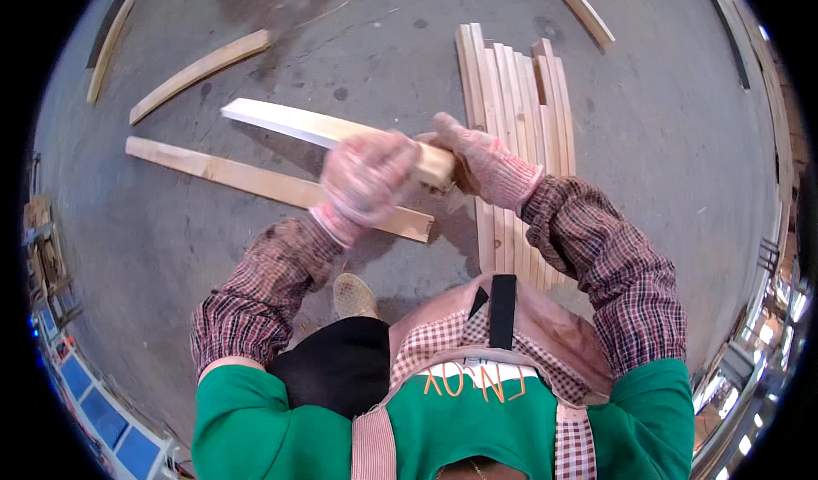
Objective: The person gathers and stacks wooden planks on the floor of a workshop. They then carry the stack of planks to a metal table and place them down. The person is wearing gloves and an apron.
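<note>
A pale wooden slat (302,124) is held up off the floor, tilted, its near end towards my right side. My left hand (368,177), in a pinkish-white work glove and smeared by motion, is closed around the slat near that end. My right hand (494,163), gloved alike, grips the slat's end, thumb on the far side and some fingers hidden. Below the held piece, another wooden slat (230,173) lies on the floor. Just past my right hand, several long wooden strips (515,96) lie side by side in a bundle.
A curved wooden piece (200,72) lies at the far left, with a thinner strip (109,49) beyond it. Another strip (579,4) lies at the far right. All rest on the grey concrete floor (341,62). My shoe (354,295) is near the lower slat.
</note>
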The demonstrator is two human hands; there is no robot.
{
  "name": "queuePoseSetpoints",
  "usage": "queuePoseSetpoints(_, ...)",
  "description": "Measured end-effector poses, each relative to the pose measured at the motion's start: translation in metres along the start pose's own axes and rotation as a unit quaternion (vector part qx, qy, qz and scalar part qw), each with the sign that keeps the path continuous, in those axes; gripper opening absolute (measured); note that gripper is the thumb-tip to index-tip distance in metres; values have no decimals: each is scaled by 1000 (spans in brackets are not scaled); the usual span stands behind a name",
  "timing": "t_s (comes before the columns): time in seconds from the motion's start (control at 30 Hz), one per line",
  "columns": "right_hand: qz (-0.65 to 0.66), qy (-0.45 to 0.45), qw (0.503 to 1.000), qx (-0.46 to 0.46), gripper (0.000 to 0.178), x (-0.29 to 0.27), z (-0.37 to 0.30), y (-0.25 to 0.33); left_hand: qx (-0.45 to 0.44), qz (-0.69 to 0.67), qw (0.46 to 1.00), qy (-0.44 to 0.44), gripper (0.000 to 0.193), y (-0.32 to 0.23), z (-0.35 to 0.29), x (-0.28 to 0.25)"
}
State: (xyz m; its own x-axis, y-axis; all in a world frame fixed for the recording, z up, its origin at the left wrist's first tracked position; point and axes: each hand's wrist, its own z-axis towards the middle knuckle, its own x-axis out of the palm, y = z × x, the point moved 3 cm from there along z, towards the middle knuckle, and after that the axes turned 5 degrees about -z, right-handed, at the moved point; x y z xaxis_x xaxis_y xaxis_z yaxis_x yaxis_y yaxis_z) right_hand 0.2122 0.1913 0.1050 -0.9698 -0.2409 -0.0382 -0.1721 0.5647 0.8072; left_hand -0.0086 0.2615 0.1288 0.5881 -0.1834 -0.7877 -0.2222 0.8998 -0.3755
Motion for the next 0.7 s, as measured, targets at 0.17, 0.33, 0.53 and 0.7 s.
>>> queuePoseSetpoints(0.17,-120,10,990,-78,47,3,-5,17,57,-135,987,64,59,-30,-40,-7)
queuePoseSetpoints(0.33,33,-75,993,83,53,0,-30,5,-42,9,980,195,71,1,-97,13)
queuePoseSetpoints(0.53,103,-99,987,71,54,-19,-57,-23,-100,93,934,329,69,52,-154,24)
queuePoseSetpoints(0.7,233,-54,967,91,58,-9,-82,-25,-358,86,809,459,66,71,-169,-41)
